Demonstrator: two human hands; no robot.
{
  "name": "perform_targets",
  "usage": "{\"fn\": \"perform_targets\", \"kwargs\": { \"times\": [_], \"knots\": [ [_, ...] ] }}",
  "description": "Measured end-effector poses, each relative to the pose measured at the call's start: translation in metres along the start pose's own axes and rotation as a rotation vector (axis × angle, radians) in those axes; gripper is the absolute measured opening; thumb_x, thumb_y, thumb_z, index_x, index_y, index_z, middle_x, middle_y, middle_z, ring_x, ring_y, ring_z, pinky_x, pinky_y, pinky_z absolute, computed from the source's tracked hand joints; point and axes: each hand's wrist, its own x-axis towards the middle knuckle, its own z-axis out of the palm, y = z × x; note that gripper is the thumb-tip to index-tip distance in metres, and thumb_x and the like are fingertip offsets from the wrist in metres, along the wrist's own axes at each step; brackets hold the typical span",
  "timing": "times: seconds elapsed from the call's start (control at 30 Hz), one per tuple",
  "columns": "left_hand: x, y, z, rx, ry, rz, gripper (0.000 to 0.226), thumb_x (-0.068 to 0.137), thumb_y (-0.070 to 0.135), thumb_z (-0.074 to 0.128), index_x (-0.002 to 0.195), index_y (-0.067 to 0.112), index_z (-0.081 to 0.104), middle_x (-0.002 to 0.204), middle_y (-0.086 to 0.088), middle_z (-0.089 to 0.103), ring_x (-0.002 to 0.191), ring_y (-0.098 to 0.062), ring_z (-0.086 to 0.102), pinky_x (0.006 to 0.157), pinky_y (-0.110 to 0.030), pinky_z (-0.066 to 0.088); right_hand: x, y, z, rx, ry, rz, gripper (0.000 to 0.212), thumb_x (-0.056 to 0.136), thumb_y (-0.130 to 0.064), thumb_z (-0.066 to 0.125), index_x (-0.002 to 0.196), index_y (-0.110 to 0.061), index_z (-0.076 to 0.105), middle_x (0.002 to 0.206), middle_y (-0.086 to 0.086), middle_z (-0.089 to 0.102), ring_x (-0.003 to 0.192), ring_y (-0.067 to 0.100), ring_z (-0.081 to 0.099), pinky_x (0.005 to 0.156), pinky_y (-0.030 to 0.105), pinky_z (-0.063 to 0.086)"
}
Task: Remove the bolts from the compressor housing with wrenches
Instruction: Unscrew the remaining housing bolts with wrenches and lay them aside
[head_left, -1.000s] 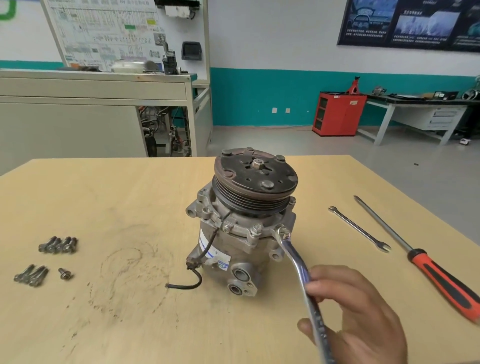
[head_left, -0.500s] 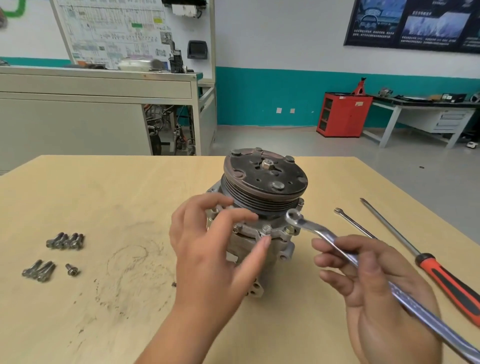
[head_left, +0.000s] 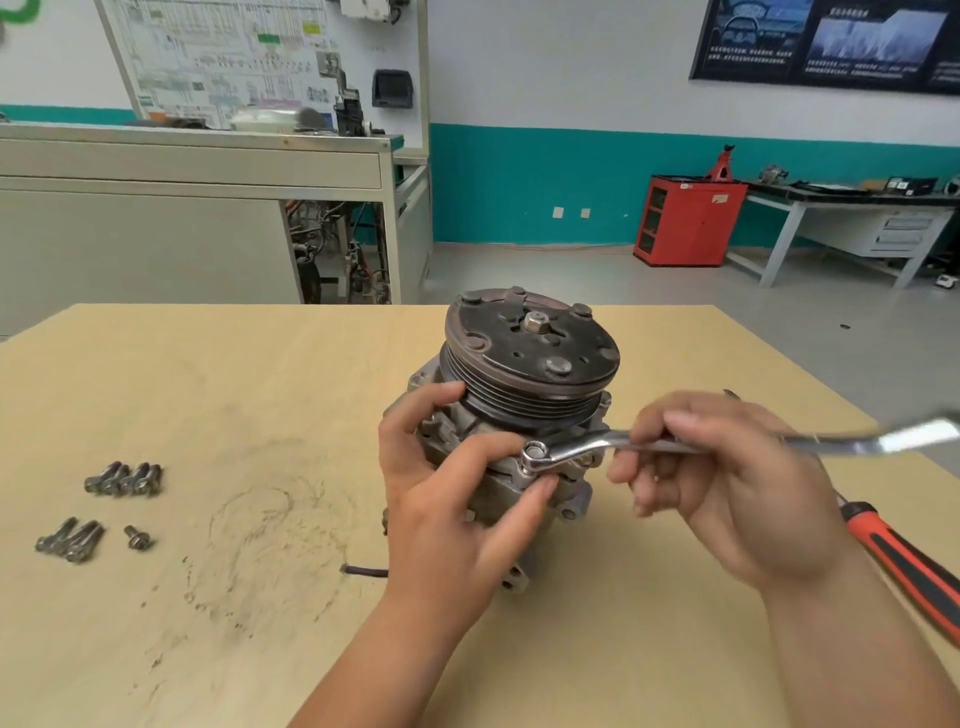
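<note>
Since half a second ago, your wrench (head_left: 613, 444) has dropped from beside the pulley onto the front flange. Its ring end now sits over a bolt head there, and your left hand (head_left: 441, 499) has closed in around it. That hand's fingers curl round the compressor housing (head_left: 524, 499) below the pulley, with thumb and a fingertip steadying the ring. Your right hand (head_left: 727, 493) pinches the wrench shank near the middle, blurred with motion.

The housing stands upright at mid-surface (head_left: 260, 389), pulley on top. Loose bolts (head_left: 124, 478) lie in 3 clusters well to its left, and a red-handled screwdriver (head_left: 909, 561) lies to the right.

Expect cast metal: heavy, rigid and top-heavy with that pulley, so it will likely twist or tip when you pull. Brace low on the body, not on the pulley, which may spin. The polished wrench is stiff but slick, so I would grip further out for leverage and keep the ring square on the bolt head, or it could slip and round it.
</note>
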Motion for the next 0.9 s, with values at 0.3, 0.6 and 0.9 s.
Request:
{"fn": "perform_targets", "kwargs": {
  "times": [0.3, 0.6, 0.9],
  "knots": [
    [0.001, 0.009, -0.002, -0.083, 0.013, -0.125, 0.009, 0.074, 0.037, 0.067, 0.082, 0.036, 0.063, 0.125, 0.003, 0.038, 0.124, -0.002, 0.039, 0.102, -0.014, 0.029, 0.012, 0.023, -0.022, 0.734, -0.110, 0.104, 0.013, 0.071, -0.014, 0.071, 0.073, -0.002, 0.066, 0.062, 0.016, 0.062, 0.052, 0.019, 0.060, 0.050, 0.024, 0.050],
    [0.002, 0.008, -0.001, 0.024, 0.034, -0.060, 0.017, 0.072, 0.039, 0.066, 0.086, 0.030, 0.060, 0.123, 0.004, 0.035, 0.123, 0.000, 0.036, 0.102, -0.020, 0.031, -0.036, 0.024, 0.022, 0.012, 0.189, -0.199, 0.041, 0.063, -0.059, 0.071, 0.073, -0.019, 0.073, 0.065, 0.009, 0.070, 0.052, 0.011, 0.062, 0.049, 0.017, 0.050],
    [0.001, 0.006, 0.000, 0.002, 0.030, -0.066, 0.007, 0.071, 0.039, 0.067, 0.076, 0.037, 0.061, 0.125, 0.006, 0.034, 0.123, -0.006, 0.037, 0.102, -0.040, 0.036, -0.004, 0.005, 0.004, 0.046, 0.028, 0.019, 0.015, 0.072, -0.020, 0.062, 0.060, -0.016, 0.070, 0.055, 0.012, 0.065, 0.042, 0.012, 0.056, 0.039, 0.017, 0.043]
  ]
}}
